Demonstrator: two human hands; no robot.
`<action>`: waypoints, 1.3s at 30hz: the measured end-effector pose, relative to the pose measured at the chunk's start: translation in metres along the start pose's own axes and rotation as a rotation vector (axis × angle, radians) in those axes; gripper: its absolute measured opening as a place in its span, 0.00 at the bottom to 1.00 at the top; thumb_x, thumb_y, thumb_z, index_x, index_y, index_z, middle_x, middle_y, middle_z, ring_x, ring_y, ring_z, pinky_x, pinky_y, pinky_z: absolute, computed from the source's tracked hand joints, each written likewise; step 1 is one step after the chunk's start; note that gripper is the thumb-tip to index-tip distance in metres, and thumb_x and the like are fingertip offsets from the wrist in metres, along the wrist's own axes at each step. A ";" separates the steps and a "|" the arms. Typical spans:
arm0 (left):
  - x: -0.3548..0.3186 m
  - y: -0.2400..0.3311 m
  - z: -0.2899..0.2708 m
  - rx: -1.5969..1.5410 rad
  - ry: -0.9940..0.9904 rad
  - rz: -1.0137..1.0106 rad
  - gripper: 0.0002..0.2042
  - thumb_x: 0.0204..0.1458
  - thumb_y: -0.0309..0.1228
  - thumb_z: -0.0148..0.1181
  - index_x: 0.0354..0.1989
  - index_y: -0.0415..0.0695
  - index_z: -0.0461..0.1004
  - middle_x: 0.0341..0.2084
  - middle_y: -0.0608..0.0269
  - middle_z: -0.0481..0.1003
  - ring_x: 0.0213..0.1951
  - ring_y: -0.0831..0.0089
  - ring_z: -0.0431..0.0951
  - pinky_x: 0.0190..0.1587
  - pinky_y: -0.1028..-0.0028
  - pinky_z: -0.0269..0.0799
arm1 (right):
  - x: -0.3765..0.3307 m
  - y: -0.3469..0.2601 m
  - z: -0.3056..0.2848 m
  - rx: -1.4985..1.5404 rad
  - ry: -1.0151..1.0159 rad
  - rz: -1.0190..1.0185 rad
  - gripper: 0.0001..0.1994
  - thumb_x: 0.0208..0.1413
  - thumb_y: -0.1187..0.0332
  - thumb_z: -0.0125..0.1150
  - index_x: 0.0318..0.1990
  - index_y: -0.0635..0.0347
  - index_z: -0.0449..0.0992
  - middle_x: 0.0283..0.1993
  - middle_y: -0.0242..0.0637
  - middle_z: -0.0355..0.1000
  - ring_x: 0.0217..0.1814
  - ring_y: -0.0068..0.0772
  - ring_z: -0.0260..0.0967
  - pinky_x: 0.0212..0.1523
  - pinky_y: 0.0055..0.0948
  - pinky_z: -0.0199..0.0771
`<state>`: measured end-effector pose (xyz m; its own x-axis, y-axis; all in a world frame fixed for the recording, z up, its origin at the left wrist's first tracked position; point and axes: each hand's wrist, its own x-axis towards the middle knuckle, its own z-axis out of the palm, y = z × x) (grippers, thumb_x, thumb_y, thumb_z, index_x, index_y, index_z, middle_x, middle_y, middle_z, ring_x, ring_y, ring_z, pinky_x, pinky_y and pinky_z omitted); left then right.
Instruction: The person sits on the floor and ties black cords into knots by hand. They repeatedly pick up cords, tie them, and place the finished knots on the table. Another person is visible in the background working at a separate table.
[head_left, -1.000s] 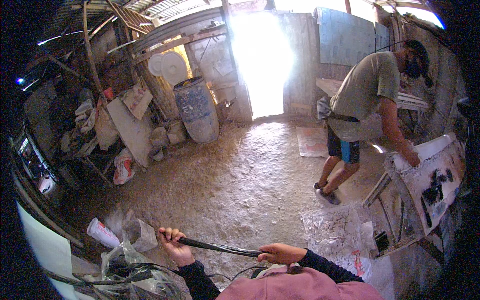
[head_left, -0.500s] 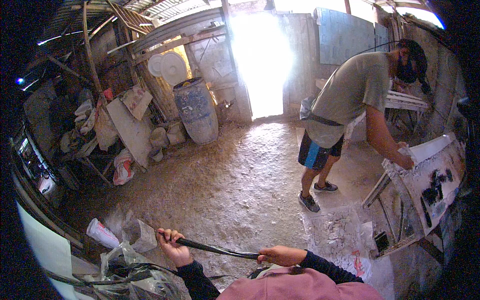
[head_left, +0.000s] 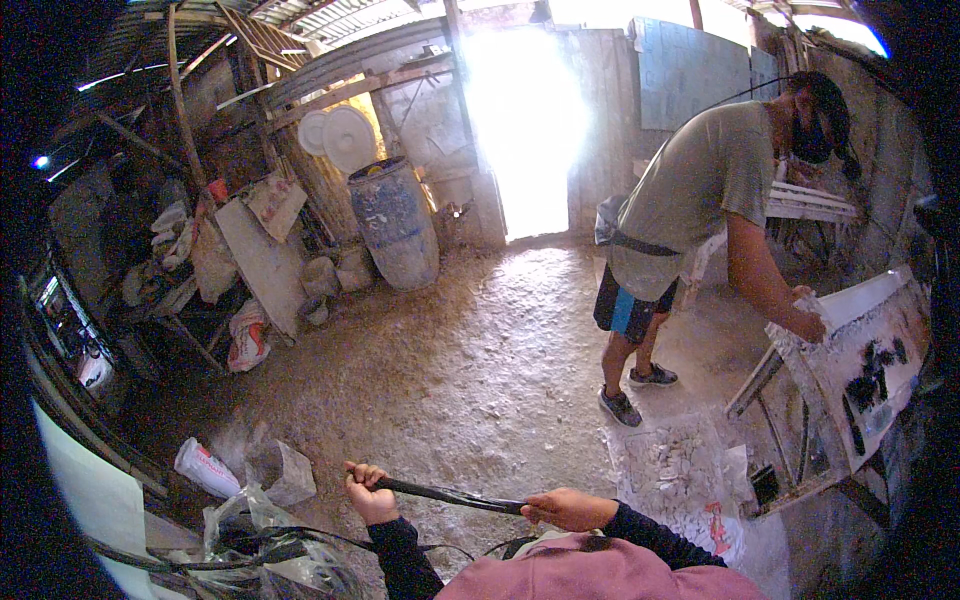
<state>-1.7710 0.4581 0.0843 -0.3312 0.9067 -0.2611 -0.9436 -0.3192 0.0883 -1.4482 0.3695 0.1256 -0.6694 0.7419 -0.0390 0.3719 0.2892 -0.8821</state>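
Observation:
A bundle of thin black strips [head_left: 450, 494] stretches between my hands, low in front of my body. My left hand [head_left: 370, 492] is closed around its left end, with the fingers curled over the top. At the other end, my right hand [head_left: 568, 508] grips the bundle between thumb and fingers. Part of the bundle looks twisted and shiny; I cannot tell whether it is plastic strip or cord. More black strips [head_left: 275, 545] trail at the lower left, over crumpled clear plastic [head_left: 240, 520].
At right, a co-worker [head_left: 700, 190] bends over a paint-stained board [head_left: 850, 360] on a stand. A blue barrel [head_left: 395, 235] stands by the back wall, left of the bright doorway. A white container [head_left: 206, 466] lies near an open box [head_left: 285, 472] at the lower left.
My left hand has moved right, closer to my right hand, so the span of black strips between them is shorter. My right hand has shifted slightly right. The co-worker's hands moved a little.

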 end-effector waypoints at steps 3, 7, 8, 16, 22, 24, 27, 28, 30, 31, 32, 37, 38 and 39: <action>0.005 -0.011 -0.008 0.006 0.131 0.020 0.06 0.52 0.30 0.44 0.27 0.49 0.68 0.11 0.75 0.56 0.13 0.84 0.53 0.15 0.85 0.53 | -0.001 0.002 -0.002 0.004 0.019 0.043 0.16 0.58 0.55 0.39 0.33 0.59 0.66 0.23 0.37 0.65 0.23 0.35 0.62 0.25 0.33 0.62; 0.005 -0.017 -0.017 0.068 0.064 0.012 0.05 0.51 0.33 0.47 0.25 0.50 0.68 0.10 0.76 0.55 0.12 0.84 0.52 0.14 0.85 0.52 | -0.004 -0.002 -0.009 0.012 -0.014 0.146 0.17 0.58 0.56 0.39 0.32 0.61 0.66 0.23 0.43 0.64 0.25 0.41 0.63 0.28 0.35 0.61; 0.006 -0.016 -0.019 0.061 0.062 -0.001 0.05 0.51 0.33 0.48 0.25 0.50 0.67 0.10 0.76 0.55 0.12 0.84 0.52 0.13 0.85 0.52 | -0.004 -0.003 -0.009 0.022 -0.009 0.131 0.17 0.59 0.56 0.38 0.31 0.62 0.65 0.23 0.46 0.63 0.26 0.44 0.62 0.29 0.36 0.60; 0.011 -0.006 -0.025 0.051 -0.106 0.029 0.06 0.50 0.35 0.49 0.23 0.49 0.67 0.11 0.75 0.53 0.13 0.84 0.51 0.13 0.85 0.50 | -0.005 0.001 -0.002 -0.046 -0.020 -0.002 0.15 0.58 0.58 0.40 0.34 0.61 0.66 0.24 0.41 0.66 0.25 0.41 0.64 0.27 0.36 0.63; -0.009 -0.035 -0.002 0.128 -0.102 -0.094 0.09 0.51 0.39 0.49 0.29 0.49 0.71 0.16 0.73 0.60 0.18 0.83 0.57 0.19 0.84 0.56 | -0.032 -0.010 0.004 0.030 0.075 0.170 0.18 0.59 0.56 0.39 0.31 0.63 0.65 0.21 0.42 0.62 0.25 0.37 0.61 0.29 0.34 0.61; -0.021 -0.058 0.002 0.382 -0.079 -0.041 0.10 0.50 0.41 0.49 0.30 0.50 0.70 0.20 0.72 0.65 0.21 0.80 0.63 0.23 0.81 0.60 | -0.047 -0.015 0.009 0.083 0.173 0.183 0.18 0.58 0.56 0.40 0.31 0.62 0.66 0.21 0.40 0.61 0.25 0.34 0.60 0.29 0.32 0.61; -0.047 -0.080 0.003 0.887 -0.159 -0.050 0.15 0.48 0.43 0.51 0.40 0.48 0.65 0.41 0.62 0.64 0.43 0.69 0.64 0.44 0.71 0.61 | -0.074 -0.018 0.023 0.137 0.346 0.229 0.17 0.58 0.56 0.40 0.30 0.61 0.67 0.21 0.38 0.63 0.25 0.33 0.61 0.29 0.31 0.62; -0.055 -0.086 0.003 1.348 -0.239 0.099 0.19 0.48 0.42 0.51 0.45 0.44 0.61 0.53 0.54 0.55 0.54 0.64 0.58 0.52 0.67 0.57 | -0.082 -0.021 0.031 0.138 0.400 0.294 0.17 0.58 0.56 0.39 0.30 0.60 0.67 0.22 0.39 0.64 0.26 0.37 0.63 0.30 0.32 0.63; -0.089 -0.120 -0.007 1.313 -0.321 0.245 0.40 0.45 0.41 0.52 0.61 0.38 0.37 0.61 0.49 0.23 0.63 0.61 0.30 0.62 0.66 0.32 | -0.101 -0.026 0.044 0.164 0.490 0.387 0.17 0.58 0.57 0.39 0.30 0.60 0.68 0.23 0.40 0.66 0.27 0.40 0.66 0.30 0.33 0.64; -0.104 -0.133 -0.008 1.353 -0.400 0.261 0.47 0.44 0.41 0.53 0.60 0.42 0.20 0.61 0.49 0.23 0.63 0.62 0.25 0.61 0.67 0.22 | -0.111 -0.029 0.050 0.188 0.526 0.417 0.16 0.58 0.57 0.39 0.30 0.59 0.68 0.23 0.39 0.66 0.27 0.40 0.66 0.30 0.33 0.64; -0.123 -0.144 -0.010 1.437 -0.555 0.385 0.46 0.42 0.41 0.54 0.61 0.42 0.24 0.61 0.48 0.23 0.63 0.61 0.23 0.60 0.61 0.20 | -0.121 -0.034 0.055 0.212 0.545 0.475 0.16 0.58 0.57 0.39 0.31 0.59 0.69 0.23 0.39 0.67 0.27 0.39 0.66 0.30 0.33 0.64; -0.220 -0.158 -0.003 2.107 -1.856 0.313 0.44 0.38 0.37 0.58 0.63 0.50 0.36 0.62 0.47 0.36 0.64 0.55 0.33 0.52 0.40 0.14 | -0.174 -0.064 0.075 0.205 0.581 0.555 0.16 0.58 0.57 0.41 0.33 0.61 0.69 0.23 0.32 0.64 0.27 0.24 0.62 0.28 0.22 0.61; -0.238 -0.156 -0.001 2.071 -2.028 0.130 0.41 0.39 0.35 0.57 0.62 0.51 0.40 0.61 0.49 0.41 0.63 0.56 0.36 0.53 0.40 0.16 | -0.183 -0.070 0.082 0.239 0.612 0.550 0.17 0.58 0.57 0.42 0.35 0.61 0.70 0.24 0.33 0.66 0.28 0.25 0.63 0.29 0.23 0.62; -0.253 -0.155 0.001 1.958 -2.189 0.034 0.39 0.39 0.34 0.57 0.62 0.51 0.44 0.60 0.51 0.47 0.63 0.57 0.39 0.54 0.40 0.18 | -0.189 -0.074 0.087 0.261 0.640 0.481 0.17 0.58 0.57 0.42 0.37 0.61 0.71 0.25 0.35 0.67 0.30 0.26 0.63 0.30 0.23 0.63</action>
<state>-1.5412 0.2788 0.1374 0.9581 0.2684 0.0996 0.2123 -0.8995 0.3818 -1.4053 0.1548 0.1571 0.0470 0.9709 -0.2347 0.3098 -0.2376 -0.9206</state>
